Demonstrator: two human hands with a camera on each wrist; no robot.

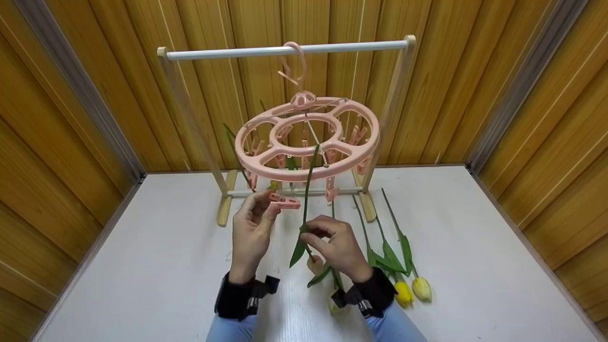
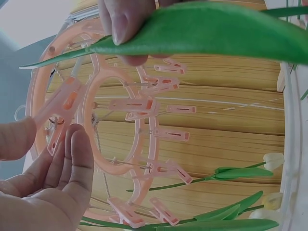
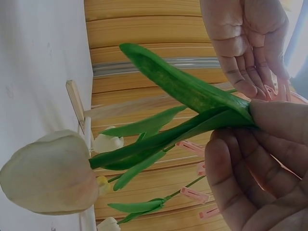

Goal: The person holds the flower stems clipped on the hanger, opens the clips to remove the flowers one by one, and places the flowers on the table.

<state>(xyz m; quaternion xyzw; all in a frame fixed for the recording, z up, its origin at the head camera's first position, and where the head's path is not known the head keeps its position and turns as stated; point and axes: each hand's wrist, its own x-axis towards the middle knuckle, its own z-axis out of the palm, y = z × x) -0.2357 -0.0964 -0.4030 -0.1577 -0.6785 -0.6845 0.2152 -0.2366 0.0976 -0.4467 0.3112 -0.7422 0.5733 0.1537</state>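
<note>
My left hand (image 1: pixel 251 237) pinches a pink clothespin (image 1: pixel 287 204) that hangs at the near side of a round pink clip hanger (image 1: pixel 294 175). Between the thumb and fingers of my right hand (image 1: pixel 338 243) is the stem of a white artificial tulip (image 3: pixel 48 175), gripped where its green leaves (image 3: pixel 187 101) branch off. The tulip is upside down: its bare stem end rises past the hanger's near rim in the head view, and the blossom points down toward the table. Its stem stands just right of the clothespin, apart from it.
The hanger hooks over a white rod (image 1: pixel 228 52) on a wooden stand (image 1: pixel 223 204). Other tulips (image 2: pixel 245 172) hang upside down from its clips. On the white table (image 1: pixel 156 266), yellow tulips (image 1: pixel 403 293) lie at the right, and another tulip (image 1: pixel 336 304) lies under my right wrist.
</note>
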